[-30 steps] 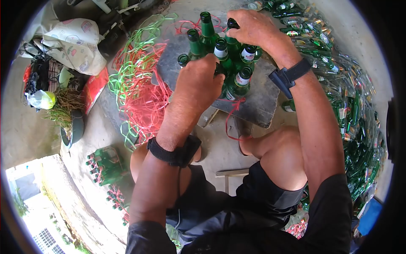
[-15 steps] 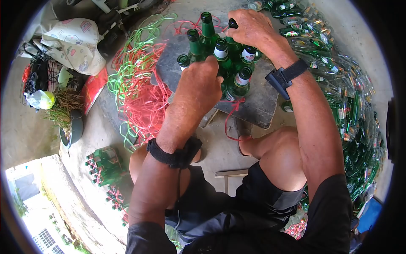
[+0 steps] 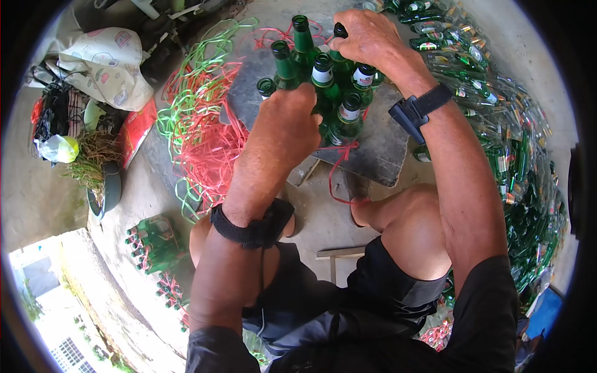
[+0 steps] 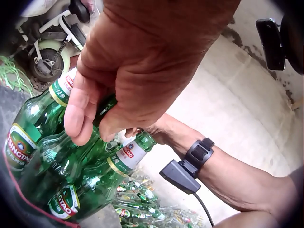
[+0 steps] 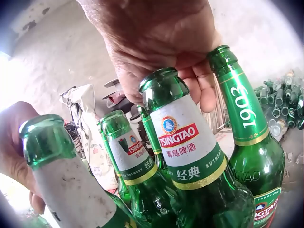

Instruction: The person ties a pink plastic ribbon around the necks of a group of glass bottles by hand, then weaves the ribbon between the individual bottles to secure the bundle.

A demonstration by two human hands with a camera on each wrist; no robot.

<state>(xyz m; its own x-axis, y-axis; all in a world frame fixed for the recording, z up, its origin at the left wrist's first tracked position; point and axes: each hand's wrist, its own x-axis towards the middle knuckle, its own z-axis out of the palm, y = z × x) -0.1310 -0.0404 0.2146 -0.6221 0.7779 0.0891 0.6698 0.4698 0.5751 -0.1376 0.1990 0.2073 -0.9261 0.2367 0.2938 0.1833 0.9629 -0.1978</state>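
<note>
A tight cluster of green bottles [image 3: 323,73] stands upright on a dark slab [image 3: 380,160], a red strap [image 3: 341,149] running around its lower part. At the near left side of the cluster, the left hand [image 3: 283,127] curls down over a bottle neck; in the left wrist view, its thumb and fingers [image 4: 78,111] close around green glass. On the far side, the right hand [image 3: 372,38] grips the top of another bottle [image 3: 340,30]. The right wrist view has the right hand [image 5: 159,40] behind labelled necks [image 5: 178,135], its fingertips partly hidden.
Red and green straps [image 3: 208,140] lie heaped left of the slab. Many loose bottles [image 3: 497,143] are piled along the right. Strapped bottles [image 3: 152,242] stand on the floor at lower left, and a wooden piece [image 3: 341,253] lies between the legs.
The left hand has shifted slightly left. The near right bottle of the cluster has moved a little up and left, closer to the others. The right hand keeps its hold with a slight shift.
</note>
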